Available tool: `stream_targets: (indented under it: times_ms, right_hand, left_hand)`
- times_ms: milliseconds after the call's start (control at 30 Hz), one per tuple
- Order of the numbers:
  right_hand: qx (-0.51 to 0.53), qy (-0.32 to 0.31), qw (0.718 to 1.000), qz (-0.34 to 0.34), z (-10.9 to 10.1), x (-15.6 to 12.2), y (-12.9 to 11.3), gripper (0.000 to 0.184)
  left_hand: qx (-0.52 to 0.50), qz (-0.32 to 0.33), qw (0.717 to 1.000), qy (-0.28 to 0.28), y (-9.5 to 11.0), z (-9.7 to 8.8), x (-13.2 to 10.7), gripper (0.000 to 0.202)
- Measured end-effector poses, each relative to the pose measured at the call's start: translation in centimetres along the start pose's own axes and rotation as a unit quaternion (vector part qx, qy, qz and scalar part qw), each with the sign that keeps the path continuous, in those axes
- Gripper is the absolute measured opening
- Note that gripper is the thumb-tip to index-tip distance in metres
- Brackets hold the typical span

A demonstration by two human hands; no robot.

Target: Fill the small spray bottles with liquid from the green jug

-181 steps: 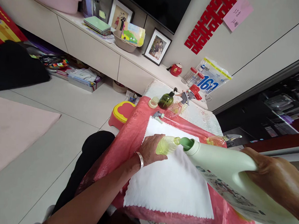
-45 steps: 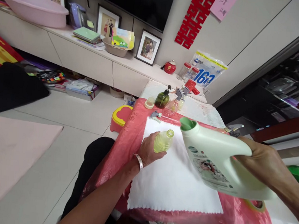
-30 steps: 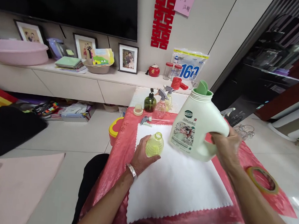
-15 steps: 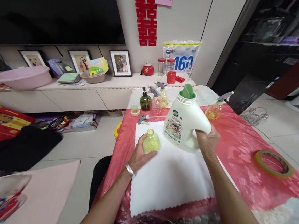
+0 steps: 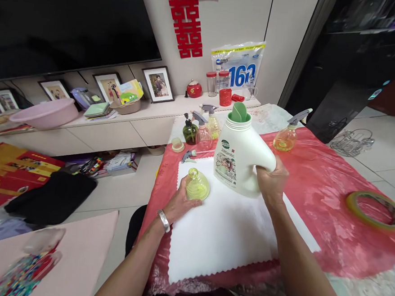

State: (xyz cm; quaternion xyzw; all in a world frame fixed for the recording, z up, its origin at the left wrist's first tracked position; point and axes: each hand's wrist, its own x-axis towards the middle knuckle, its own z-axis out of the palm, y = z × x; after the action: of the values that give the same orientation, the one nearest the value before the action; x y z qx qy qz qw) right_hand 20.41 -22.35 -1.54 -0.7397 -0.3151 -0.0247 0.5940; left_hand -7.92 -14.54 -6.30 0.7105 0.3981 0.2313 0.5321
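Over the white cloth [image 5: 217,248], my left hand [image 5: 180,200] wraps round a yellow-green clear spray bottle without its top [image 5: 199,187], tilted a little to the left. My right hand [image 5: 272,180] grips the handle of a large white detergent jug [image 5: 237,162]. The jug is uncapped, with a green spout [image 5: 239,112] in its mouth, and stands to the right of the small bottle, apart from it. A grey spray head [image 5: 189,155] lies at the cloth's far left edge. Near it sits a pale cap [image 5: 177,145].
Behind the jug stand a pink spray bottle [image 5: 204,137], a dark green pump bottle [image 5: 189,133] and a yellow spray bottle [image 5: 213,125]. At the right are a spray bottle with amber liquid [image 5: 284,138] and a tape roll [image 5: 376,210] on the red covering [image 5: 316,188].
The spray bottle has tipped further to the left in my left hand. The jug stays in my right hand, and the whole view has turned slightly.
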Motion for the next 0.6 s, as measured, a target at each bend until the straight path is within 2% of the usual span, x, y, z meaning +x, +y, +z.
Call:
stream_targets:
  times_ms: [133,267,333,400,467,600]
  right_hand:
    - [-0.005,0.001,1.0,0.005,0.0,0.0,0.0,0.032]
    - [-0.011,0.001,1.0,0.013,-0.2,-0.2,0.1,0.036]
    - [-0.013,0.004,1.0,0.017,-0.2,-0.2,0.2,0.037]
    - [-0.015,0.007,1.0,0.02,-0.2,-0.2,0.3,0.039]
    - [-0.016,0.011,1.0,0.021,-0.2,-0.2,0.4,0.04]
    - [-0.021,0.019,0.999,0.017,-0.1,-0.3,0.7,0.04]
  left_hand:
    - [0.09,-0.028,0.995,-0.001,0.6,-0.6,-0.4,0.098]
    - [0.088,0.003,0.996,-0.017,0.1,-1.6,-0.6,0.073]
    - [0.067,0.0,0.998,0.016,-0.5,-2.3,-0.2,0.057]
    - [0.065,-0.014,0.995,0.078,-1.0,-3.2,0.9,0.043]
    - [0.083,-0.019,0.987,0.136,-1.2,-4.2,2.6,0.034]
    - [0.142,-0.018,0.967,0.21,-0.7,-5.9,7.0,0.023]
